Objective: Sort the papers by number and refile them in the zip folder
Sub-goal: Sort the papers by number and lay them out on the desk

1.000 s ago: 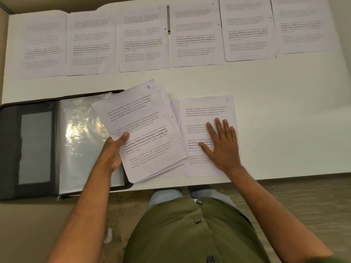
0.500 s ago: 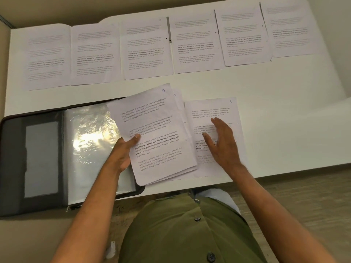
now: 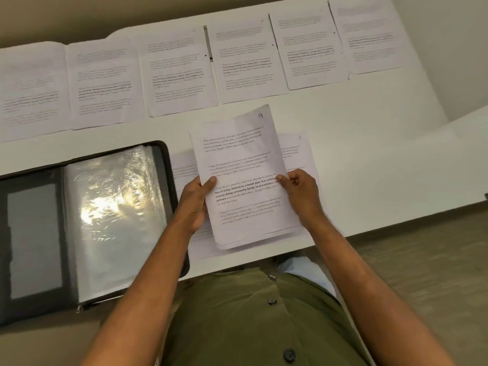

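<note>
Sorting step: we grip the stack (image 3: 245, 180), sheet 9 on top, in both hands (image 3: 194, 204) (image 3: 302, 192); next, lay 9 beside sheet 8 (image 3: 295, 149).

right hand (image 3: 301, 192) off sheet 8 (image 3: 295, 149), gripping stack (image 3: 243, 180)

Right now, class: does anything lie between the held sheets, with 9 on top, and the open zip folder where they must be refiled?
Nothing visible does. Both the left hand and right hand grip the held sheets beside the zip folder, whose clear sleeves lie open and uncovered.
</note>
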A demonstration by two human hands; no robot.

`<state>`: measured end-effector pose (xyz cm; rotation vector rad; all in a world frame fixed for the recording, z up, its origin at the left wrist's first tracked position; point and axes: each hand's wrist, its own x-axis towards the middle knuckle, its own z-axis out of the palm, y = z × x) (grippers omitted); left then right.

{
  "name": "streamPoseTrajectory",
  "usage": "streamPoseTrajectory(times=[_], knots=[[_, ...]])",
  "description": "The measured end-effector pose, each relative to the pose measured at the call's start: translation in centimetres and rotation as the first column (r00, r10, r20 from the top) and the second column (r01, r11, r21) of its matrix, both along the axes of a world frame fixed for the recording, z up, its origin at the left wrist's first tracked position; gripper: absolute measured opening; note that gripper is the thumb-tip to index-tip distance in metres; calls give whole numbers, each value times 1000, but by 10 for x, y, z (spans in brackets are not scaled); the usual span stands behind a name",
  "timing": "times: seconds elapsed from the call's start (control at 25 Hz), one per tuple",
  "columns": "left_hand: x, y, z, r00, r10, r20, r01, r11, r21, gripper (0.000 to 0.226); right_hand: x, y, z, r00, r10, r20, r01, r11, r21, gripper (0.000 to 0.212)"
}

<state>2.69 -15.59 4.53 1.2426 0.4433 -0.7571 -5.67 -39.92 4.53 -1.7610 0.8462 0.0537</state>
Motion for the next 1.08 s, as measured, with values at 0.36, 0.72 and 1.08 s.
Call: streamPoseTrajectory(times=[0.36,0.72,1.08], knots=[[-12,-98,-8,1000,-6,10,5,992,125,20,-34,-116,-2,999,-39,-17,39,999,-30,32],[-25,-121,-12,977,193,91,-209,954,217,21,-68,-253,-30,997,-54,-50,40,969,-243,27],[-51,-122,-9,933,340,116,-358,902,242,19,-77,-255,-46,969,176,-175,-248,686,-684,69]])
